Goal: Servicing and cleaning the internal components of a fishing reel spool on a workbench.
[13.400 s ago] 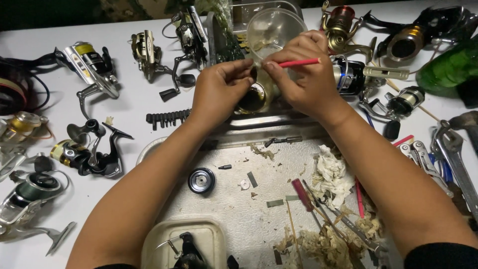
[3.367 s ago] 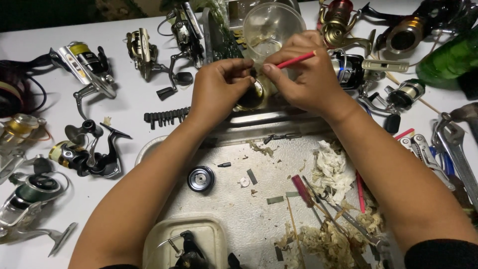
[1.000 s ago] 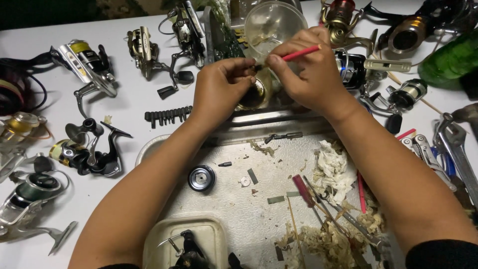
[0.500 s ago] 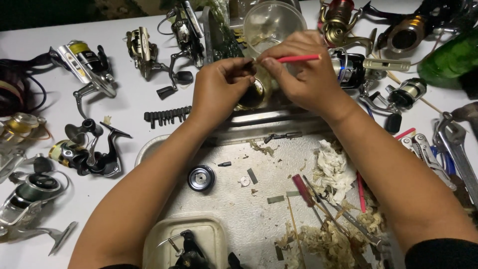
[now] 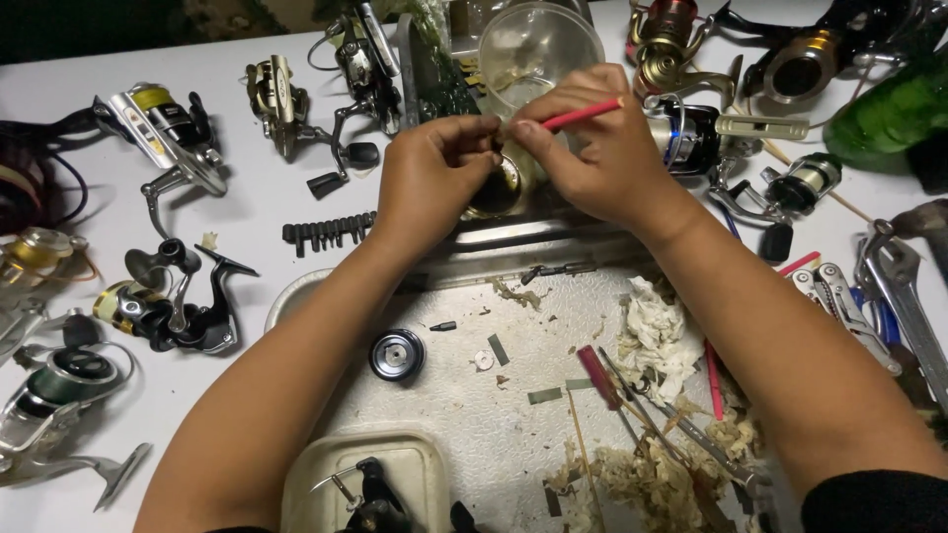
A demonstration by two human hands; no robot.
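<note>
Both hands meet just beyond the far rim of the steel tray, over a small brass-coloured reel part. Left hand has fingers closed round the part, pinching its top edge. Right hand grips a thin red tool like a pencil, tip angled down at the part's rim, where the left fingertips are. Contact point hidden by fingers, cannot tell if the tip touches.

Step in hand, by my read: picking or cleaning at the part's rim with the tool. That calls for the left grip held steady and small, controlled tip strokes; a slip would jab the left fingertips.

Surface: white table, crowded. On the tray: a black round spool left of centre, crumpled tissue to the right, a red-handled screwdriver beside it, fibre debris at the near right. A clear plastic cup stands just behind the hands. Fishing reels lie left of the tray and beyond it, a black bit strip left of the left wrist, pliers to the tray's right. Dark background past the table, room not readable.
</note>
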